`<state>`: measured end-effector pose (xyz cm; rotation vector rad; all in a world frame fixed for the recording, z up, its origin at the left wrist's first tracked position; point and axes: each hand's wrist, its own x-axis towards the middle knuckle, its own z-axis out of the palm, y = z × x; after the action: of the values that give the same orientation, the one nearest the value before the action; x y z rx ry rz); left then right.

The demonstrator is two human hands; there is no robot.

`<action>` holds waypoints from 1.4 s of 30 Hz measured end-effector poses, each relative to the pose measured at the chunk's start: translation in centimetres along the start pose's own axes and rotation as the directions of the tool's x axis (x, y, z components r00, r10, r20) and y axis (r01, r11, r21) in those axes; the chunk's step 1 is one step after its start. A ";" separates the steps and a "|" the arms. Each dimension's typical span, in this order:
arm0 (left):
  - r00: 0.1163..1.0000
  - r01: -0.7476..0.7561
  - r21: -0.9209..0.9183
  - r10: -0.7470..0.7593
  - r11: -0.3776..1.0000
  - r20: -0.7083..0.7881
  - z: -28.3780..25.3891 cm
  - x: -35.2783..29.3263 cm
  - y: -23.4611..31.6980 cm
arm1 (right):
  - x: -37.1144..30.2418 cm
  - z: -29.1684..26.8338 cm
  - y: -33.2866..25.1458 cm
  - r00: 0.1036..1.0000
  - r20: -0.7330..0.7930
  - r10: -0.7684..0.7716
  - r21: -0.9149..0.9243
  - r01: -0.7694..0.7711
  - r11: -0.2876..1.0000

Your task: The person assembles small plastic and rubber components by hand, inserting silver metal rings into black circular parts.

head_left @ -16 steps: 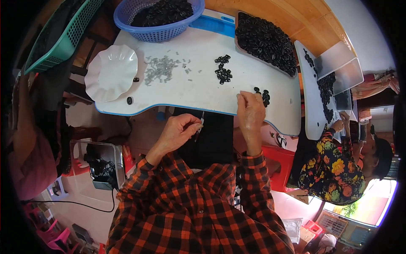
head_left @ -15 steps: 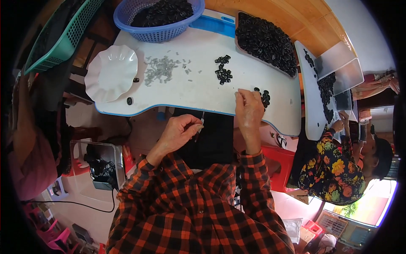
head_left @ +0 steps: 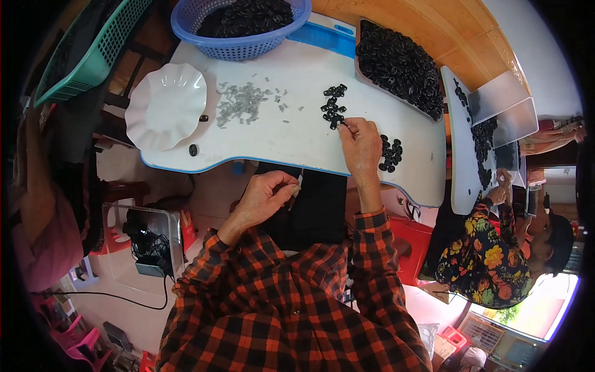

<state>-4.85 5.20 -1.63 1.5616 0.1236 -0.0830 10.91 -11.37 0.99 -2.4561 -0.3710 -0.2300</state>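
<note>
Over my lap, just off the table's near edge, my left hand (head_left: 263, 197) is closed in a pinch. Something small and pale shows at its fingertips, too small to name. My right hand (head_left: 362, 149) reaches over the table, thumb and forefinger pinched on a small black oval piece at the near end of a loose cluster of black oval pieces (head_left: 333, 106). Another small group of black pieces (head_left: 390, 154) lies just right of that hand. Left of the cluster are scattered small clear plastic bits (head_left: 242, 104).
A white scalloped plate (head_left: 166, 108) sits at the table's left, two black pieces beside it. Behind are a blue basket (head_left: 242, 48) and a tray (head_left: 361, 69) heaped with black pieces. A green basket (head_left: 80, 71) is far left; a co-worker (head_left: 486, 248) sits at right.
My right hand has moved left, from beside the right group of black pieces to the middle cluster, and its fingers now pinch there. My left hand stays nearly in place. The view has shifted slightly.
</note>
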 end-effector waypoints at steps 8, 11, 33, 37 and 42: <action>1.000 -0.007 0.009 0.007 1.000 -0.003 -0.1 0.0 0.4 | 0.1 -0.3 0.4 0.997 0.073 0.009 0.049 -0.013 0.999; 0.999 -0.034 -0.030 0.035 0.999 0.015 -0.1 0.1 0.3 | -0.5 -0.6 0.8 0.994 0.104 0.019 0.111 -0.030 0.993; 1.000 -0.008 -0.387 0.009 0.922 0.001 3.1 2.6 2.5 | -8.2 -3.9 -3.5 0.900 0.382 0.209 0.725 -0.432 0.537; 1.000 -0.016 -0.347 0.024 0.938 0.017 3.1 2.6 1.8 | -8.8 -3.7 -3.5 0.902 0.378 0.209 0.719 -0.428 0.548; 0.998 0.036 -0.340 -0.013 0.940 0.069 3.4 2.6 1.9 | -9.2 -4.0 -2.8 0.919 0.360 0.162 0.705 -0.382 0.597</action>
<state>-1.92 1.92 -0.06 1.2093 0.0991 -0.1259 1.05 -13.62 3.36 -1.6330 -0.1341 0.3447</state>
